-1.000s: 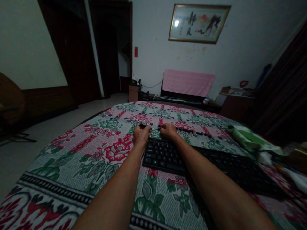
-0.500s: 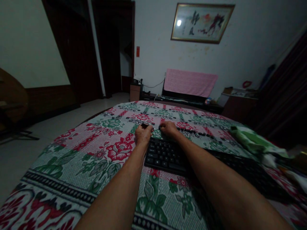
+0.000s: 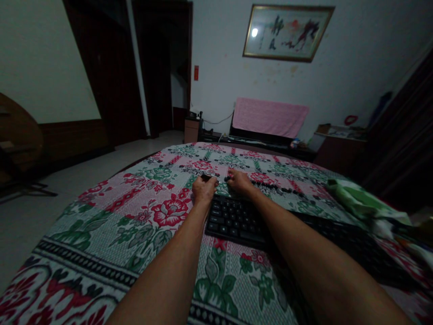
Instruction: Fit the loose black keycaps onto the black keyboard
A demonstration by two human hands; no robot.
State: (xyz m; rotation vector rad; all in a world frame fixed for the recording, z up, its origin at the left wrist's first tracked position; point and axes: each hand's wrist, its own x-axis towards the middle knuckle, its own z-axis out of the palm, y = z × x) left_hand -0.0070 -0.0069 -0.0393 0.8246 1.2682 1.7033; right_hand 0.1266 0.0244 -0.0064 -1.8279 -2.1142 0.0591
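My left hand (image 3: 204,188) is closed around a small dark object (image 3: 204,178), which is mostly hidden by the fingers and too small to name. Just to its right, my right hand (image 3: 239,181) has its thumb and index finger around a tiny dark piece that I cannot make out. Between the hands a few small shiny bits show on the cloth. A row of small black pieces (image 3: 267,185) runs rightward from the right hand. Close below both hands lies a black keyboard (image 3: 225,223), its middle covered by my right forearm.
A flowered cloth (image 3: 135,234) covers the table. Toward the right edge lie a crumpled green and white bag (image 3: 361,203) and other items. Beyond the table stand a low cabinet with a pink towel (image 3: 270,117) and a framed picture (image 3: 289,32) on the wall.
The index finger of my right hand has lifted slightly away from the thumb. My left hand stays almost in place, and the view has shifted a little.
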